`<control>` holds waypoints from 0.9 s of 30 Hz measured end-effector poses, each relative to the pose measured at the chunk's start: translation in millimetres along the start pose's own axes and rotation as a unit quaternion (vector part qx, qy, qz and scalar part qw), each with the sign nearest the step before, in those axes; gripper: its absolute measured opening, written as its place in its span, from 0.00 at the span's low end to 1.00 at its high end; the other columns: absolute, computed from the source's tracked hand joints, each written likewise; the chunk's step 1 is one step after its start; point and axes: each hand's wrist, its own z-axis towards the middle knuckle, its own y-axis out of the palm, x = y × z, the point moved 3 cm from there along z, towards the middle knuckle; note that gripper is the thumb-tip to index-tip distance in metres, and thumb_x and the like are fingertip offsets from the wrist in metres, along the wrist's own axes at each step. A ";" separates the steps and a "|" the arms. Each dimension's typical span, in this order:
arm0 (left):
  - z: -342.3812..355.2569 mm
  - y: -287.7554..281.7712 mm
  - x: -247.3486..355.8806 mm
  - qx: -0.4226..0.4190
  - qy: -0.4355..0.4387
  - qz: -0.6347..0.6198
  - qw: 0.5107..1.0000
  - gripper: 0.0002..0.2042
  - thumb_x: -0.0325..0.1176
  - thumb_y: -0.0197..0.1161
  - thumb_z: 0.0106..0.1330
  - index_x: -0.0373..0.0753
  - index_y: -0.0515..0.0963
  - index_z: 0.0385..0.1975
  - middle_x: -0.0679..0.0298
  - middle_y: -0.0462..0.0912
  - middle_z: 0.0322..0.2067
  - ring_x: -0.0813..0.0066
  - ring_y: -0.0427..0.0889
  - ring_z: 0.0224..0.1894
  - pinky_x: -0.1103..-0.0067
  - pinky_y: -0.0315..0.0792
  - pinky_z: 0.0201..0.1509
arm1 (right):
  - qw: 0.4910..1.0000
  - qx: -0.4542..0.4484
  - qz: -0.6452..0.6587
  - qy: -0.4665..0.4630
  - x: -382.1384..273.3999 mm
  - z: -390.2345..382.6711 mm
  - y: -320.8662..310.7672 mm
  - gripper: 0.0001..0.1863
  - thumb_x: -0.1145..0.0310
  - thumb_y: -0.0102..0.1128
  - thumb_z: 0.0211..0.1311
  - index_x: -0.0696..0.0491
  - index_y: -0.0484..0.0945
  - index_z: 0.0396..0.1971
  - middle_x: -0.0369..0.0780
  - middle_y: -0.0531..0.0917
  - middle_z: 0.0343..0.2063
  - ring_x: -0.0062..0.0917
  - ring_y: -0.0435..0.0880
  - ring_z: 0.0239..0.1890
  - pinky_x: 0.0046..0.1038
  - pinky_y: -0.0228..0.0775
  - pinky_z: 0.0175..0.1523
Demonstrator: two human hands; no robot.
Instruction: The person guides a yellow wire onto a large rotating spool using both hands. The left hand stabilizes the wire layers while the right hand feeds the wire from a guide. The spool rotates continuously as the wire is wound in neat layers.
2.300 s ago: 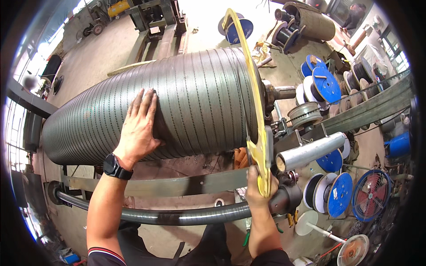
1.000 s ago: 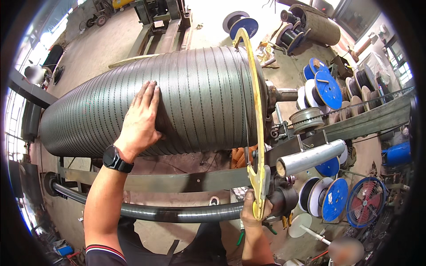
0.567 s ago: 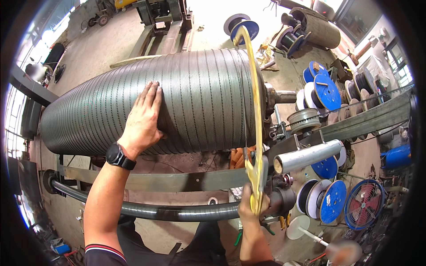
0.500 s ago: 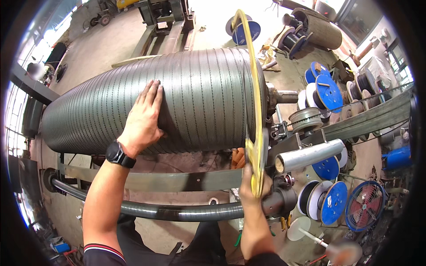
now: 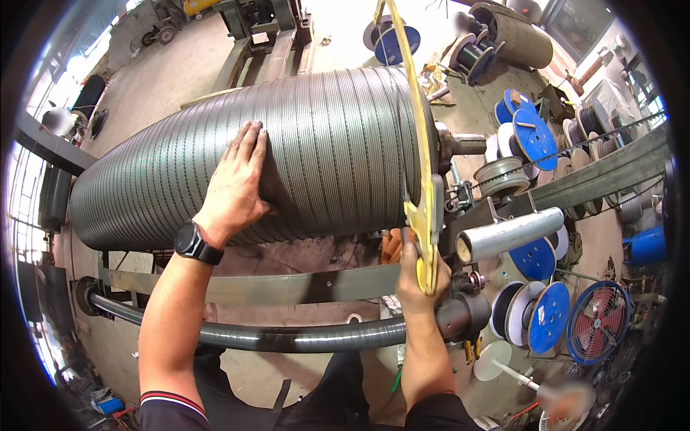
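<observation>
A long grooved metal cylinder [image 5: 323,158] lies crosswise in front of me. My left hand [image 5: 230,187] rests on it left of its middle, fingers stretched out flat, a black watch [image 5: 195,243] on that wrist. Low at the cylinder's right end, my right hand [image 5: 418,280] grips the handle of a yellow-framed hacksaw [image 5: 420,118]. The saw points away from me, its tall frame reaching past the cylinder's far side, and its thin blade runs along the grooves near that end. Whether the blade is cutting into the metal I cannot tell.
A dark shaft [image 5: 302,337] and steel rail [image 5: 251,287] run on my side of the cylinder. At the right are a silver tube [image 5: 510,233], a pulley [image 5: 501,174], several blue-and-white spools [image 5: 546,316] and a fan [image 5: 600,321]. A forklift [image 5: 259,32] stands beyond the cylinder.
My right hand and the hacksaw have pushed away from me, higher in the picture than half a second and one second ago. My left hand stays on the same part of the cylinder.
</observation>
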 end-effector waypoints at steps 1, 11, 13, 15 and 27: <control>0.9 -1.9 -2.1 0.001 -0.002 0.001 1.000 0.63 0.32 0.86 0.35 0.25 0.54 0.76 0.42 0.54 0.78 0.44 0.51 0.82 0.62 0.50 0.86 | 0.999 -0.016 -0.026 -0.017 -0.7 -14.8 -10.3 0.09 0.74 0.73 0.61 0.60 0.82 0.36 0.47 0.85 0.26 0.43 0.86 0.23 0.38 0.77 0.30; -1.5 2.5 2.9 -0.005 0.008 -0.001 1.000 0.63 0.33 0.87 0.36 0.26 0.54 0.77 0.42 0.53 0.78 0.45 0.50 0.82 0.62 0.50 0.86 | 0.997 0.014 0.074 0.033 0.4 18.5 13.1 0.06 0.77 0.69 0.62 0.60 0.84 0.38 0.48 0.85 0.27 0.44 0.85 0.24 0.38 0.77 0.31; -3.6 -0.7 -3.7 0.003 0.004 0.000 1.000 0.63 0.33 0.86 0.36 0.26 0.54 0.77 0.42 0.53 0.78 0.45 0.50 0.82 0.62 0.51 0.86 | 1.000 -0.027 -0.006 0.002 -1.8 -17.4 -8.5 0.05 0.77 0.68 0.62 0.60 0.83 0.36 0.47 0.83 0.24 0.46 0.85 0.23 0.38 0.77 0.30; -2.9 2.4 -3.6 0.008 0.010 -0.009 1.000 0.63 0.33 0.86 0.36 0.25 0.54 0.77 0.41 0.53 0.78 0.44 0.50 0.82 0.63 0.50 0.86 | 0.982 -0.054 0.046 0.173 -9.7 -55.3 -33.6 0.06 0.76 0.69 0.60 0.59 0.82 0.34 0.47 0.83 0.22 0.46 0.85 0.22 0.40 0.77 0.29; -7.2 2.1 -0.3 0.020 0.009 -0.010 1.000 0.60 0.33 0.85 0.38 0.25 0.55 0.76 0.41 0.54 0.78 0.44 0.51 0.82 0.60 0.50 0.85 | 0.992 -0.046 0.015 0.119 -8.2 -61.6 -41.4 0.08 0.75 0.70 0.59 0.61 0.81 0.35 0.48 0.84 0.23 0.46 0.86 0.23 0.40 0.79 0.30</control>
